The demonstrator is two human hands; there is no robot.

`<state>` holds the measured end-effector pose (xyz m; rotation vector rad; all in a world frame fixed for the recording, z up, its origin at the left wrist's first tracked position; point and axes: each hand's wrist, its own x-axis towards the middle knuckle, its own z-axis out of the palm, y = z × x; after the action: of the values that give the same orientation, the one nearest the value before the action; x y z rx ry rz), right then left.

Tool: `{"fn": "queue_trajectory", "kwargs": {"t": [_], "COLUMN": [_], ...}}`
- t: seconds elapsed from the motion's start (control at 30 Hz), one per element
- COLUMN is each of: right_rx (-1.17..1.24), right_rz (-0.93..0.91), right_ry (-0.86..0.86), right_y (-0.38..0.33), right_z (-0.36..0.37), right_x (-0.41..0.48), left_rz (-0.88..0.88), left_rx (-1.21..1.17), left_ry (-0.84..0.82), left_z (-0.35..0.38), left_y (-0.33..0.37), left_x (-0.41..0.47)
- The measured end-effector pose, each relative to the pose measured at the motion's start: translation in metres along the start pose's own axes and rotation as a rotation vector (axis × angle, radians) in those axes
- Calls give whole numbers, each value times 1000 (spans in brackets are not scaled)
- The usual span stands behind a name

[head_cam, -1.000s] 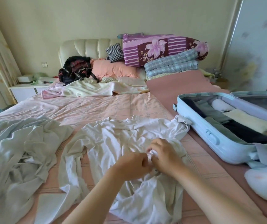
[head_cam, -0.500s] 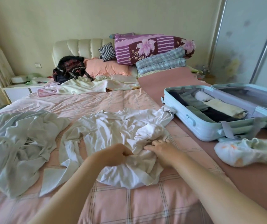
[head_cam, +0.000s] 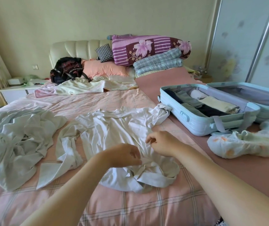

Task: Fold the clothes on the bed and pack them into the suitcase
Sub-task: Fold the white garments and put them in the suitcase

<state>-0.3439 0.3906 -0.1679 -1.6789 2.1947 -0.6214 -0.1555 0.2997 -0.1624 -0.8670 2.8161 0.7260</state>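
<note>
Lying lengthwise along the bed [head_cam: 107, 101], white shirt [head_cam: 114, 132], collar [head_cam: 112, 111] toward the headboard [head_cam: 75, 49].

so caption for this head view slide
Left hand and right hand at a white shirt on the bed, open blue suitcase beside it

Soft even daylight, faint shadows, wide-angle bending at edges

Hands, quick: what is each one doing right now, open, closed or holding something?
Left hand: pinching bunched fabric of the white shirt.
Right hand: fingers curled over the shirt; grip cannot be told.
</note>
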Motion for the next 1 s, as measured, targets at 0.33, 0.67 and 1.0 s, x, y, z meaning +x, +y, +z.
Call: {"fn": "queue_trajectory", "kwargs": {"t": [0.33, 0.67, 1.0], "right_rx": [20, -271, -248], "right_rz": [141, -177, -219], "right_ry": [156, 47, -68], "right_y": [48, 10, -12], "right_z": [-4, 7, 38], "right_x": [-10, -44, -64], "left_rz": [37, 53, -178], "left_rx": [364, 169, 134], "left_ry": [-181, 37, 174], "left_z": [32, 34, -1], "left_y": [16, 3, -30], "left_x": [9, -37, -94]}}
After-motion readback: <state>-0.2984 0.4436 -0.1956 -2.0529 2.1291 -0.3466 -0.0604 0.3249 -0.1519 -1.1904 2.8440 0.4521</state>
